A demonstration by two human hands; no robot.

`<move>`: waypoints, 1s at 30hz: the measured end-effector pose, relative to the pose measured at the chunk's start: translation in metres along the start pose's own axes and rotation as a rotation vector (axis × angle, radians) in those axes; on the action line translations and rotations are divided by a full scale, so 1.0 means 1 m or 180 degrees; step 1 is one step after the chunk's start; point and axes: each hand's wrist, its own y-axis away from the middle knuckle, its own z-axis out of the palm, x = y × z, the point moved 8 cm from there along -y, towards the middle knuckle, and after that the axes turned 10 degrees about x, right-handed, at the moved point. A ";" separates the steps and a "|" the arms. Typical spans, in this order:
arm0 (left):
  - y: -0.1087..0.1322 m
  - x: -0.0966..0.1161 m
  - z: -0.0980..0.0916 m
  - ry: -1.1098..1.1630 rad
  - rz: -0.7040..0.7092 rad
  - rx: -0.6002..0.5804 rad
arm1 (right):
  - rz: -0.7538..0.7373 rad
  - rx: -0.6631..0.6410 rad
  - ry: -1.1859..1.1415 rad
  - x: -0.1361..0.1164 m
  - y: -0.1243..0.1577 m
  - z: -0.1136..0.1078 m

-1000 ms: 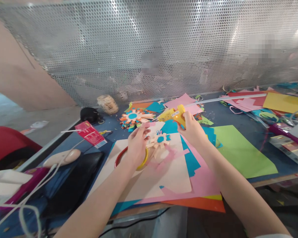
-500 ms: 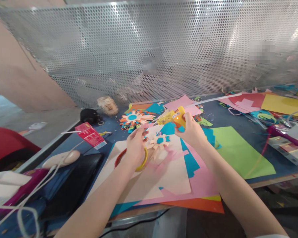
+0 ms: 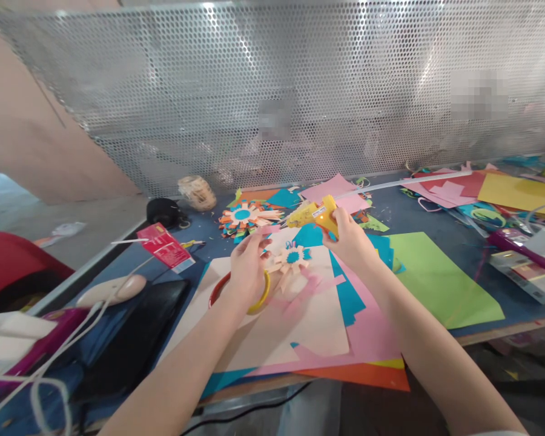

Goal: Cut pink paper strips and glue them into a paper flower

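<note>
My right hand (image 3: 352, 237) is closed round a yellow hot glue gun (image 3: 324, 213), its nozzle pointing left towards my other hand. A long clear glue stick (image 3: 404, 181) sticks out behind it. My left hand (image 3: 249, 261) pinches a small pink paper strip (image 3: 267, 230) at its fingertips, just left of the nozzle. Between the hands, on a cream sheet (image 3: 309, 330), lies a cream paper flower (image 3: 292, 258) with a blue centre. Scissors with a red and yellow handle (image 3: 260, 303) lie partly hidden under my left wrist.
A layered paper flower (image 3: 242, 215) and coloured scraps lie at the back. Green paper (image 3: 440, 278) and a purple power strip (image 3: 508, 241) are to the right. On the left are a red carton (image 3: 166, 247), a mouse (image 3: 112, 292) and a black tablet-like slab (image 3: 134, 339). Perforated metal panel (image 3: 236, 91) stands behind.
The glue stick behind the gun has shifted slightly right, and the gun is tilted a touch differently. The orange light on its side no longer shows. My left hand stays nearly still.
</note>
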 end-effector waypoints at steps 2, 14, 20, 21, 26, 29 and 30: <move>0.000 -0.001 0.001 0.0012 -0.0005 -0.0026 | 0.0023 0.0000 0.0009 0.001 0.000 0.001; -0.001 -0.007 0.002 0.0037 -0.0089 -0.0174 | 0.0096 -0.0044 -0.0033 0.003 -0.001 0.002; 0.000 -0.002 0.002 -0.0237 0.0237 -0.0162 | 0.0154 0.0105 -0.0091 0.006 -0.001 -0.002; 0.002 0.001 0.004 -0.0381 0.0391 -0.0209 | 0.0184 0.0187 -0.0080 0.008 -0.002 -0.004; 0.018 0.016 0.017 -0.1006 0.1204 -0.0667 | 0.0650 0.0561 0.0243 0.034 -0.006 -0.019; 0.026 0.021 0.022 -0.1162 0.1593 -0.0896 | 0.1238 0.0198 0.0684 0.060 -0.005 -0.016; 0.029 0.023 0.023 -0.1218 0.1765 -0.0946 | 0.1392 0.0038 0.0799 0.067 -0.003 -0.013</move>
